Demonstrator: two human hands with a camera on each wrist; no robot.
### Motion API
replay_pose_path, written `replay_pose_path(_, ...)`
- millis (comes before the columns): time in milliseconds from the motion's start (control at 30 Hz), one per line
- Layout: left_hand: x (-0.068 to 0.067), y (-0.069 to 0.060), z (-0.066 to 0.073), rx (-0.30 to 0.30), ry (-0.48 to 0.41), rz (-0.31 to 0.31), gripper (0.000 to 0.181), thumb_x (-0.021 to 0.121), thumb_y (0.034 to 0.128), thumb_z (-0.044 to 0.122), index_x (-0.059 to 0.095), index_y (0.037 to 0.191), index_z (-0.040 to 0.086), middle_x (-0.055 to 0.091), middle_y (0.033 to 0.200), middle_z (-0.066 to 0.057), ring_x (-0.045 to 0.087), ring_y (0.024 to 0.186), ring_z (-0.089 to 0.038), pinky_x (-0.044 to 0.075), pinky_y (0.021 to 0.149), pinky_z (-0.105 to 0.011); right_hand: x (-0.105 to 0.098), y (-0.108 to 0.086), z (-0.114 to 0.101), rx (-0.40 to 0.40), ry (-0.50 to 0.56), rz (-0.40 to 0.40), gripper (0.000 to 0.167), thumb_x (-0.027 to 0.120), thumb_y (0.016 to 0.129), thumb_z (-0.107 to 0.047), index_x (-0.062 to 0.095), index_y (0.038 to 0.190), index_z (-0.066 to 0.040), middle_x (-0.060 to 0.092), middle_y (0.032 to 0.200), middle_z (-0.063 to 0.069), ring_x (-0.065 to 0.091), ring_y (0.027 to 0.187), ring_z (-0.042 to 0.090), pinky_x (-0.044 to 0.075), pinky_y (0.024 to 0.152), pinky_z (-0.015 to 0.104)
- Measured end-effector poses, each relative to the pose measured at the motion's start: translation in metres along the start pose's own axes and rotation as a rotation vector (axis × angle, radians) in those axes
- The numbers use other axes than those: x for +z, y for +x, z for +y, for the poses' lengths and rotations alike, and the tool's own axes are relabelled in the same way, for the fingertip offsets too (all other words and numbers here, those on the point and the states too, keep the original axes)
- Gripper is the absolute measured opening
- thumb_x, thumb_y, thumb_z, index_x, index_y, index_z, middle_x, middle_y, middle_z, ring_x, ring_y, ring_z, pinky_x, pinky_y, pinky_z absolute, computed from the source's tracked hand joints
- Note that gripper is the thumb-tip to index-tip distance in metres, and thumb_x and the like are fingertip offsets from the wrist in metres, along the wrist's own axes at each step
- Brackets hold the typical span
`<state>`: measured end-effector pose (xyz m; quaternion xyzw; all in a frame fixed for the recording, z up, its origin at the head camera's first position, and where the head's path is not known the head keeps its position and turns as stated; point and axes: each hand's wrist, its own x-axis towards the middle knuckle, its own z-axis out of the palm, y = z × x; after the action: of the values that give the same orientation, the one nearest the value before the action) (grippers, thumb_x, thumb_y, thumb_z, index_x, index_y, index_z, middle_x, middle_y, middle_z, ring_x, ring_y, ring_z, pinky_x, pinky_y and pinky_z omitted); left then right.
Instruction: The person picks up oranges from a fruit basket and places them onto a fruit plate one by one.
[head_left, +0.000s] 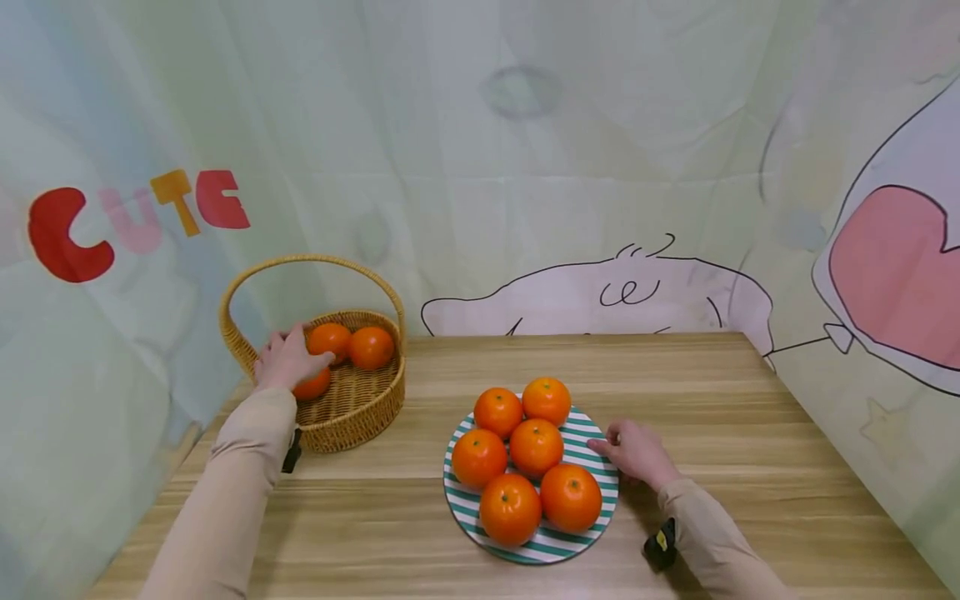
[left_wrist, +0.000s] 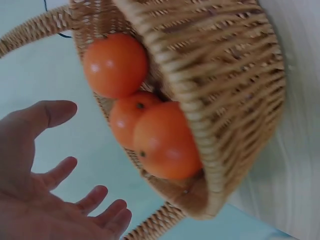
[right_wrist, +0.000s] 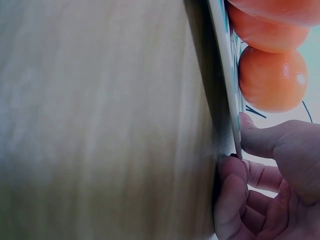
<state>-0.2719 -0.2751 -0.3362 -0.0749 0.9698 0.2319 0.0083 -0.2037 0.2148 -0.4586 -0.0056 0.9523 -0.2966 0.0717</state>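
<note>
A wicker basket (head_left: 375,421) with a tall handle stands at the left, holding three oranges (head_left: 371,347). My left hand (head_left: 288,360) is over the basket's left side. In the left wrist view, its fingers are spread and relaxed, apart from the oranges (left_wrist: 167,142), with nothing in them. Several more oranges (head_left: 510,508) sit on a round plate (head_left: 583,435) with green and white stripes. My right hand (head_left: 637,454) pinches the plate's right rim. In the right wrist view, the thumb lies on top of the rim and the curled fingers are beneath it.
The wooden table (head_left: 360,533) carries both the basket and the plate. A printed curtain (head_left: 465,167) hangs behind the table and along its sides. The basket's handle (head_left: 315,258) arches above its opening.
</note>
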Motion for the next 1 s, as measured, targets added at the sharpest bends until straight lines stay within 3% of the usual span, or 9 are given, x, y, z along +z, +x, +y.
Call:
replay_pose_path(267, 0.003, -0.001, -0.011, -0.007, -0.015, -0.065, 0.084, 0.055, 0.0954, 0.033, 0.010, 0.158, -0.003, 0.000, 0.156, -0.045, 0.003, 0.142, -0.069, 0.013, 0.113, -0.076, 0.001, 0.002, 0.002, 0.006, -0.006, -0.005, 0.031, 0.070, 0.094, -0.033, 0.060, 0.079, -0.009, 0.051, 0.062, 0.002, 0.050, 0.047, 0.016, 0.045, 0.047, 0.025)
replay_pose_path(1000, 0.013, 0.000, -0.022, -0.027, 0.019, -0.156, 0.079, 0.054, 0.0951, 0.033, 0.017, 0.155, -0.002, 0.000, 0.159, -0.038, 0.008, 0.137, -0.073, 0.013, 0.111, -0.079, 0.001, 0.002, 0.003, -0.009, 0.002, -0.004, 0.032, 0.070, 0.094, -0.033, 0.059, 0.076, -0.009, 0.049, 0.059, 0.000, 0.049, 0.044, 0.015, 0.044, 0.045, 0.024)
